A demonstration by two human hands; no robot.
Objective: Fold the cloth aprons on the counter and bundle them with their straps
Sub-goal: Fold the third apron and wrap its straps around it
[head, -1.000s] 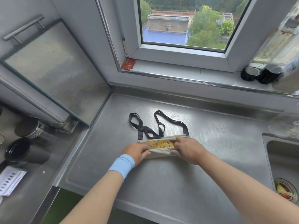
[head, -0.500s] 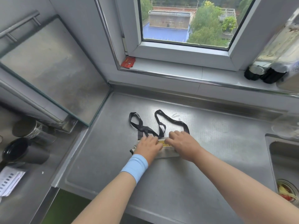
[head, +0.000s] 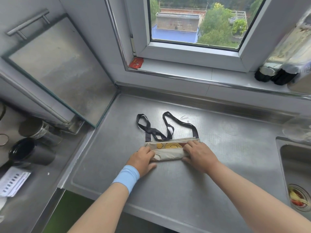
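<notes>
A beige cloth apron (head: 168, 153) with a yellow print lies folded into a narrow strip on the steel counter (head: 185, 182). Its near part is rolled into a thick tube. Black straps (head: 165, 126) trail loose in loops on the counter behind it. My left hand (head: 143, 159), with a light blue wristband, grips the left end of the roll. My right hand (head: 199, 154) grips the right end, fingers on top and thumb underneath.
A sink (head: 296, 174) with food scraps in its drain lies to the right. Dark cups (head: 30, 153) and a metal container (head: 36, 129) stand at the left on a lower surface. Bottles (head: 276, 74) rest on the window sill. A glass panel (head: 55, 69) leans at the left.
My hands pressed flat over the apron half a second ago; now they have drawn back toward me and hold the two ends of the roll, which is thicker than before.
</notes>
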